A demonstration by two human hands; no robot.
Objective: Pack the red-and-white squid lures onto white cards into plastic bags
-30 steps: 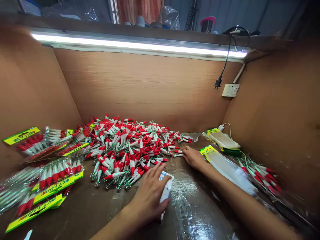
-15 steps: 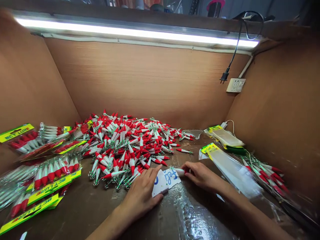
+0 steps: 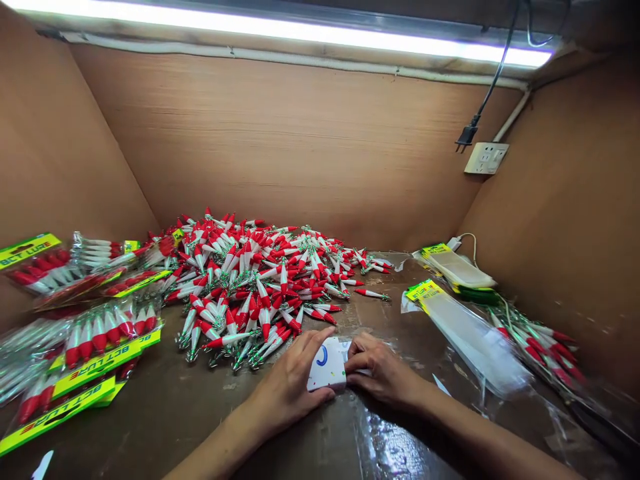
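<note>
- The white card (image 3: 326,375) is on or just above the middle of the desk (image 3: 173,390), between the two hands; the front edge of the desk is out of view
- The left hand (image 3: 296,370) is gripping this card, with the thumb along its near side and the fingers at its upper left
- The right hand (image 3: 381,371) has its fingers bent together at the right end of the card; whether they pinch the card or some small thing beside it, I cannot tell
- A possible trouble, in my judgement: if the left grip becomes loose while the right fingers press, the card could slip or open
- The heap of lures (image 3: 265,287), toward the far left corner, spreads near to the left fingers; its wire hooks could catch the skin or another lure
- The card shows its printed face upward, with a blue curved mark; its long axis seems to go left to right, roughly parallel with the far edge of the desk, but the hands cover both ends, so I am not certain
- One loose lure (image 3: 371,293), right of the heap, points its red tip left and its hooks right, its axis almost along the far edge
</note>
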